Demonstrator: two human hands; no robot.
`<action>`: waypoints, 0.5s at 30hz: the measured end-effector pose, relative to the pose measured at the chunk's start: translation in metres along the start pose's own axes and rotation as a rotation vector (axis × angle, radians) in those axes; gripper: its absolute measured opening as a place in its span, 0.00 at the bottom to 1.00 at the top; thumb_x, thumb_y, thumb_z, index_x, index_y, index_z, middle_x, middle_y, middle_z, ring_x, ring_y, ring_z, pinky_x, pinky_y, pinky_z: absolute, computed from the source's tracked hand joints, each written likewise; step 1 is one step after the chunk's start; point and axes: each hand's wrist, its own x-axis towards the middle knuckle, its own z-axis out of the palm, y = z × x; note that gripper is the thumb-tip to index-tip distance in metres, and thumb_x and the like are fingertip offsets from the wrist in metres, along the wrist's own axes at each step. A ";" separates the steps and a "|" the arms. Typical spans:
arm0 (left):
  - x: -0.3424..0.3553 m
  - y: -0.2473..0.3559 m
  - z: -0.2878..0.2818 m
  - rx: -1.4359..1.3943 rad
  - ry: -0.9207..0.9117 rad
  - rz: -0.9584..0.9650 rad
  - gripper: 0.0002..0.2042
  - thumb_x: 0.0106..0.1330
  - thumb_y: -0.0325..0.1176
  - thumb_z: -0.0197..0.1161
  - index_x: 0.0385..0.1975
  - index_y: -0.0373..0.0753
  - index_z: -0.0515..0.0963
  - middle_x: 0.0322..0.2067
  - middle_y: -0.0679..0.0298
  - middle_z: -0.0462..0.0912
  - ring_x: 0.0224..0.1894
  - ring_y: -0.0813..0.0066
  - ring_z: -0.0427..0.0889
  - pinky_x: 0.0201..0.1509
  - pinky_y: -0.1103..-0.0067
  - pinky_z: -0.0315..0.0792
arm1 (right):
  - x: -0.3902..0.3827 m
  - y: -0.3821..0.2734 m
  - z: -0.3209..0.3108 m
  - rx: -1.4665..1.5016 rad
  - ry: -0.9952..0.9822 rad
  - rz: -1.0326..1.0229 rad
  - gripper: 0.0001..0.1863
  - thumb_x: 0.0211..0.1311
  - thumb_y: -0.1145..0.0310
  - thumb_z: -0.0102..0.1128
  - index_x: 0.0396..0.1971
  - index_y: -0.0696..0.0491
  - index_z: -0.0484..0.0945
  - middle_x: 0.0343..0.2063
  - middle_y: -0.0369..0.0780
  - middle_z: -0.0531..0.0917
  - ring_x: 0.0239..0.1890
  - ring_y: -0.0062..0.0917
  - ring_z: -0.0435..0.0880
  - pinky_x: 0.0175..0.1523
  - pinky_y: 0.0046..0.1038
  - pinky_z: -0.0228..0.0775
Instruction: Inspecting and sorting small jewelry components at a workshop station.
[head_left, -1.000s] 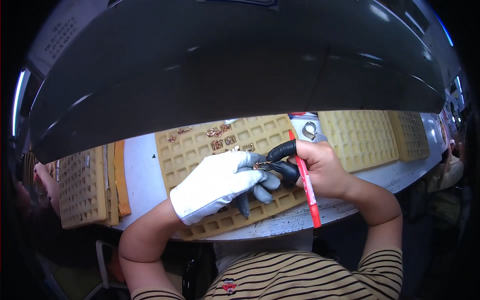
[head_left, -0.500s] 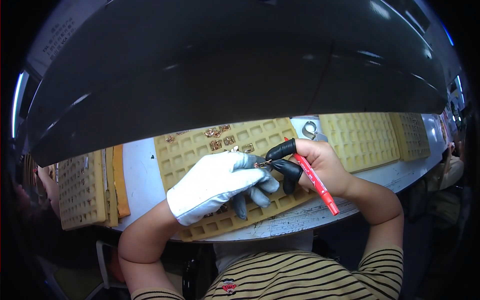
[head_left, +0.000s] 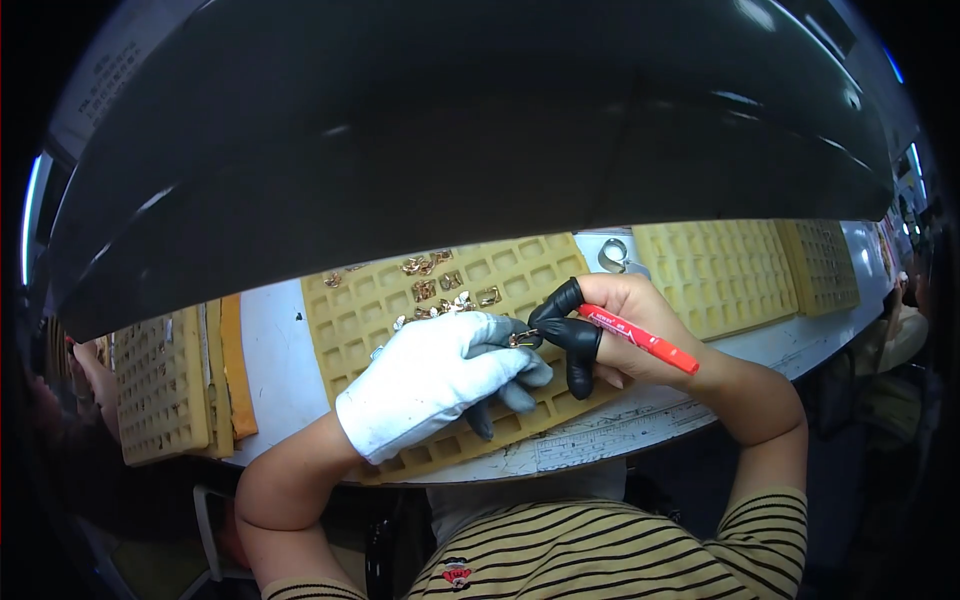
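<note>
My left hand [head_left: 435,375], in a white glove with grey fingers, holds a small coppery metal piece [head_left: 522,338] by its fingertips. My right hand [head_left: 625,325], with black finger covers, pinches the same piece between thumb and finger while a red marker pen [head_left: 660,350] lies slanted across it, its front end hidden among the fingers. Both hands are over a yellow compartment tray [head_left: 540,255], where several small shiny pieces [head_left: 425,264] sit in and around the pockets. The hands hide part of the tray, and the held piece's detail is too small to tell.
More yellow trays [head_left: 715,275] lie right, others [head_left: 160,385] left, on a white table [head_left: 270,350]. A metal ring object [head_left: 615,255] sits behind my right hand. A large dark panel [head_left: 470,120] overhangs the table. Co-workers' hands [head_left: 100,380] show at both edges.
The red pen has swung from nearly upright to a flatter slant, its rear end rising rightward. My hands have shifted only slightly, still together at the small piece.
</note>
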 end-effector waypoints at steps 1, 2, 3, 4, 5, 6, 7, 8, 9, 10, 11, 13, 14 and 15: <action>0.000 0.000 0.001 -0.062 0.004 0.001 0.12 0.69 0.34 0.57 0.44 0.31 0.78 0.35 0.59 0.86 0.33 0.77 0.85 0.29 0.85 0.77 | 0.001 0.000 -0.001 -0.021 0.002 -0.026 0.11 0.59 0.83 0.50 0.39 0.59 0.78 0.20 0.34 0.80 0.11 0.09 0.71 0.15 0.13 0.61; 0.000 -0.001 0.002 -0.124 0.006 0.004 0.13 0.69 0.34 0.57 0.44 0.31 0.78 0.35 0.59 0.86 0.33 0.77 0.85 0.28 0.85 0.77 | 0.001 -0.001 -0.001 -0.007 -0.002 -0.033 0.10 0.59 0.82 0.50 0.39 0.59 0.78 0.20 0.34 0.80 0.11 0.09 0.71 0.15 0.13 0.61; 0.001 0.000 0.000 -0.058 -0.003 -0.006 0.13 0.69 0.35 0.57 0.43 0.31 0.78 0.35 0.58 0.86 0.32 0.76 0.85 0.27 0.85 0.77 | 0.000 -0.001 -0.001 0.007 -0.007 -0.040 0.09 0.60 0.81 0.50 0.39 0.59 0.78 0.20 0.34 0.80 0.11 0.09 0.71 0.15 0.13 0.61; 0.001 0.000 0.000 -0.057 -0.005 -0.005 0.13 0.69 0.35 0.57 0.43 0.31 0.78 0.35 0.58 0.86 0.32 0.76 0.85 0.27 0.85 0.77 | 0.001 0.001 -0.002 0.020 -0.007 -0.041 0.09 0.60 0.80 0.51 0.39 0.59 0.78 0.19 0.35 0.79 0.11 0.10 0.71 0.15 0.13 0.61; 0.001 0.000 0.000 -0.081 -0.006 0.007 0.14 0.69 0.36 0.57 0.43 0.31 0.78 0.35 0.58 0.85 0.32 0.75 0.85 0.27 0.85 0.77 | 0.000 0.000 -0.002 0.012 -0.007 -0.036 0.09 0.61 0.80 0.50 0.38 0.59 0.78 0.18 0.35 0.79 0.11 0.10 0.70 0.16 0.13 0.61; 0.000 -0.001 0.000 -0.104 -0.008 0.020 0.14 0.69 0.36 0.57 0.43 0.31 0.78 0.35 0.57 0.85 0.32 0.75 0.85 0.27 0.85 0.77 | 0.000 -0.001 -0.002 0.005 -0.007 -0.031 0.09 0.61 0.80 0.50 0.38 0.59 0.78 0.18 0.35 0.79 0.11 0.10 0.70 0.16 0.13 0.61; 0.001 -0.002 -0.002 -0.131 -0.027 0.029 0.15 0.69 0.37 0.57 0.43 0.31 0.78 0.35 0.57 0.85 0.32 0.75 0.85 0.26 0.85 0.77 | 0.001 0.000 -0.002 -0.002 -0.007 -0.040 0.08 0.61 0.79 0.50 0.38 0.59 0.78 0.18 0.35 0.79 0.11 0.10 0.70 0.16 0.13 0.61; 0.001 -0.003 -0.001 -0.152 -0.024 0.034 0.15 0.69 0.38 0.57 0.43 0.31 0.78 0.35 0.57 0.85 0.32 0.75 0.85 0.26 0.85 0.76 | 0.001 -0.001 -0.002 0.002 -0.008 -0.035 0.08 0.61 0.79 0.51 0.38 0.59 0.78 0.18 0.35 0.79 0.11 0.10 0.70 0.15 0.13 0.61; 0.001 -0.003 -0.001 -0.172 -0.021 0.038 0.15 0.69 0.39 0.57 0.43 0.31 0.78 0.35 0.57 0.85 0.32 0.74 0.85 0.26 0.85 0.76 | 0.001 -0.001 -0.002 0.007 -0.009 -0.030 0.08 0.62 0.79 0.51 0.38 0.59 0.78 0.18 0.35 0.79 0.11 0.10 0.70 0.15 0.13 0.61; 0.000 -0.004 -0.002 -0.188 -0.027 0.041 0.16 0.68 0.39 0.58 0.43 0.31 0.78 0.35 0.56 0.85 0.32 0.74 0.85 0.25 0.84 0.76 | 0.002 -0.001 -0.002 0.011 -0.012 -0.029 0.07 0.62 0.78 0.51 0.37 0.59 0.78 0.18 0.35 0.79 0.11 0.10 0.70 0.15 0.13 0.60; 0.000 -0.003 -0.001 -0.190 -0.023 0.038 0.16 0.68 0.39 0.58 0.43 0.30 0.78 0.35 0.56 0.85 0.32 0.74 0.85 0.25 0.84 0.76 | 0.002 0.000 -0.002 0.015 -0.013 -0.029 0.07 0.62 0.78 0.51 0.37 0.59 0.78 0.18 0.35 0.79 0.11 0.10 0.70 0.15 0.13 0.60; 0.001 -0.006 -0.003 -0.211 -0.042 0.039 0.16 0.69 0.40 0.58 0.44 0.30 0.78 0.35 0.56 0.85 0.32 0.74 0.85 0.25 0.85 0.76 | 0.001 -0.003 -0.001 0.018 -0.006 -0.014 0.07 0.62 0.78 0.51 0.37 0.59 0.78 0.19 0.35 0.80 0.11 0.10 0.70 0.15 0.13 0.60; 0.001 -0.005 -0.002 -0.199 -0.031 0.036 0.17 0.69 0.40 0.58 0.44 0.30 0.78 0.35 0.56 0.85 0.31 0.74 0.85 0.24 0.85 0.76 | 0.001 -0.002 -0.001 0.029 -0.009 -0.018 0.07 0.62 0.78 0.52 0.37 0.59 0.77 0.19 0.35 0.80 0.11 0.10 0.70 0.15 0.13 0.60; 0.001 -0.003 -0.001 -0.187 -0.020 0.034 0.17 0.69 0.40 0.58 0.44 0.30 0.78 0.35 0.56 0.85 0.31 0.74 0.85 0.24 0.85 0.76 | 0.001 0.000 -0.002 0.040 -0.011 -0.022 0.06 0.62 0.78 0.52 0.37 0.59 0.77 0.20 0.35 0.80 0.11 0.10 0.70 0.15 0.13 0.60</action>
